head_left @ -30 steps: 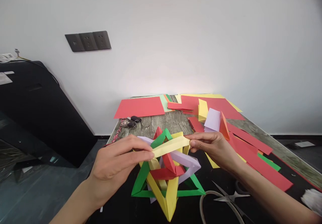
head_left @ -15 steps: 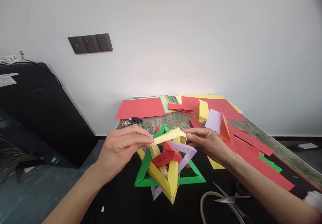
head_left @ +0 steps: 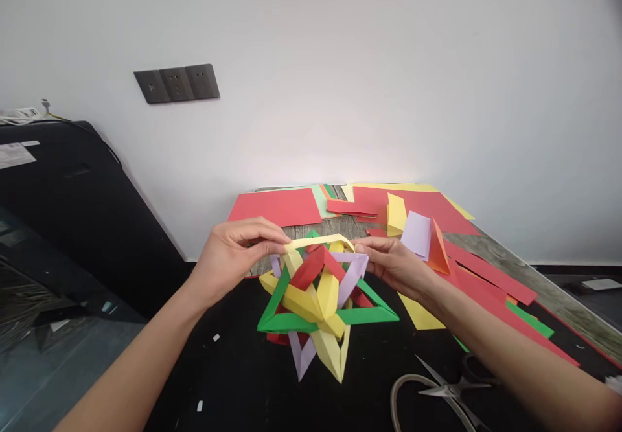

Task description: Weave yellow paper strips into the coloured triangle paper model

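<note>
A star-shaped model of interlocked folded paper strips (head_left: 323,302) in green, yellow, red, lilac and cream hangs between my hands above the black mat. Its top edge is a cream strip (head_left: 315,241). My left hand (head_left: 243,250) pinches the left end of that strip between thumb and fingers. At the strip's right end, my right hand (head_left: 393,260) pinches the corner, close to a lilac point. The model's lower points are cream and lilac, and green points stick out on both sides.
Scissors (head_left: 451,390) lie open across a tape roll (head_left: 396,399) at the lower right. Red sheets (head_left: 279,206), folded lilac paper (head_left: 416,232) and yellow paper (head_left: 396,214) lie behind. A black cabinet (head_left: 72,205) stands left.
Both hands have risen a little, and the model has tilted, so its red and yellow strips show from another side. My left thumb and fingers have shifted along the cream strip's end.
</note>
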Available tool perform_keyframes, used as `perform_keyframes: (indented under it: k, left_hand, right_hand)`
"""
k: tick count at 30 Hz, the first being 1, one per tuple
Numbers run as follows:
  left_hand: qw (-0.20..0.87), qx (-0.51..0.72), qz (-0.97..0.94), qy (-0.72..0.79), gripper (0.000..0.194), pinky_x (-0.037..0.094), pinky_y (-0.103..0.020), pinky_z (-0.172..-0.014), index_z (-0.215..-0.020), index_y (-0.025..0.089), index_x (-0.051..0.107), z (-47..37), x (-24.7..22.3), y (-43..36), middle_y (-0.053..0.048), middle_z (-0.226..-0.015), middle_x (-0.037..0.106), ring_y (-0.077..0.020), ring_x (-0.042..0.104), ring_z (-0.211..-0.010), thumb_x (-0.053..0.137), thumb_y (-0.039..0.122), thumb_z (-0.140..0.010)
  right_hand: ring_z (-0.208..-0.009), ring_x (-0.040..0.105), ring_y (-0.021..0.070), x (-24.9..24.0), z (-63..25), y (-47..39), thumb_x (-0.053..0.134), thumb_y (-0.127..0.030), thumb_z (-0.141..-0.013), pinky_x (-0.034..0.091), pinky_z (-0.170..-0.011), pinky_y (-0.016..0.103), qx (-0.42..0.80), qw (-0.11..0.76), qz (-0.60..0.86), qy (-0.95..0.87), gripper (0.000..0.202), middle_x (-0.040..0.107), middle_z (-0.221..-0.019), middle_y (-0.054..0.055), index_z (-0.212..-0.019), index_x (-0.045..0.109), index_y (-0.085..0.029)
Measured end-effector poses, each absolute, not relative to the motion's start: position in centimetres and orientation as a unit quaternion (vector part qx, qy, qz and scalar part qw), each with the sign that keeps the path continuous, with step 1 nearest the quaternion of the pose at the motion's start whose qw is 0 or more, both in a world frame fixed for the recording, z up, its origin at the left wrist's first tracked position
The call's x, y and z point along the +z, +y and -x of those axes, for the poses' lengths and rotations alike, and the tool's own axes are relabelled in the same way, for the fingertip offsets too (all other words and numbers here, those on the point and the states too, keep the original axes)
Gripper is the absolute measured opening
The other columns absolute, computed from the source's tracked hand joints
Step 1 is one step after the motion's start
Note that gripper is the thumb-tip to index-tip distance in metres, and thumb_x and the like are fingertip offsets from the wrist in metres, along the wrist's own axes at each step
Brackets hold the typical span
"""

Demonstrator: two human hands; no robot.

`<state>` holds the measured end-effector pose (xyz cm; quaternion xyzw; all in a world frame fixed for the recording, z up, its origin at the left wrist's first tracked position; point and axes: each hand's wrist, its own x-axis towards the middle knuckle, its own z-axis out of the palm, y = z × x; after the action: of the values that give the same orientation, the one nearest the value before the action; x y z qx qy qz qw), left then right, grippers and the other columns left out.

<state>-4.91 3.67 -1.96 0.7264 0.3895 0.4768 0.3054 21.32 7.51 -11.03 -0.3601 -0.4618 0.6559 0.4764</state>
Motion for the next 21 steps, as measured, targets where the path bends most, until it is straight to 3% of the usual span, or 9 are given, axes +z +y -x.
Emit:
perform_keyframes:
  k: [4, 7, 11, 17, 21]
  left_hand:
    - [0.369, 0.476, -0.665, 0.442, 0.006, 0.056, -0.021, -0.059, -0.070, 0.018, 0.077, 5.4, -2.1, 5.0, -0.001, -0.068, 0.073, -0.0115, 0.065, -0.059, 0.081, 0.017, -0.066]
    - [0.429, 0.469, -0.606, 0.478, 0.014, 0.055, -0.022, -0.056, -0.071, 0.016, 0.076, 6.0, -2.1, 6.0, -0.002, -0.062, 0.072, -0.0114, 0.064, -0.055, 0.085, 0.020, -0.061]
    - [0.513, 0.439, -0.525, 0.518, 0.021, 0.056, -0.023, -0.058, -0.071, 0.012, 0.074, 7.0, -2.2, 6.6, -0.004, -0.065, 0.073, -0.0125, 0.066, -0.057, 0.088, 0.018, -0.057]
    - [0.600, 0.383, -0.411, 0.569, 0.012, 0.057, -0.028, -0.063, -0.096, 0.011, 0.065, 7.9, -3.6, 6.3, -0.003, -0.086, 0.069, -0.0128, 0.066, -0.070, 0.064, 0.021, -0.089]
    - [0.630, 0.398, -0.344, 0.571, 0.022, 0.057, -0.033, -0.071, -0.109, 0.013, 0.061, 7.5, -4.7, 5.6, -0.006, -0.104, 0.065, -0.0162, 0.066, -0.084, 0.059, 0.027, -0.092]
  right_hand:
    - [-0.068, 0.068, 0.0113, -10.5, -20.8, 8.2, 0.088, -0.038, -0.059, 0.057, -0.071, 0.023, 0.680, 0.453, 0.358, -0.451, 0.028, 0.074, -0.075, 0.002, -0.075, 0.077, -0.018]
    - [-0.064, 0.068, 0.0112, -9.8, -20.6, 8.6, 0.085, -0.035, -0.065, 0.058, -0.068, 0.022, 0.698, 0.430, 0.359, -0.445, 0.023, 0.072, -0.069, 0.002, -0.070, 0.074, -0.015]
    - [-0.076, 0.071, 0.0123, -8.4, -20.4, 8.9, 0.077, -0.023, -0.077, 0.058, -0.073, 0.018, 0.726, 0.395, 0.359, -0.433, 0.010, 0.075, -0.080, 0.006, -0.075, 0.075, -0.014]
    - [-0.080, 0.072, 0.0145, -7.7, -20.1, 9.2, 0.066, -0.011, -0.084, 0.060, -0.076, 0.021, 0.759, 0.347, 0.367, -0.412, 0.007, 0.075, -0.084, 0.009, -0.085, 0.073, -0.010]
    - [-0.084, 0.071, 0.0141, -8.5, -19.9, 9.4, 0.058, -0.003, -0.086, 0.060, -0.080, 0.023, 0.769, 0.332, 0.373, -0.399, 0.015, 0.073, -0.089, 0.008, -0.094, 0.070, -0.010]
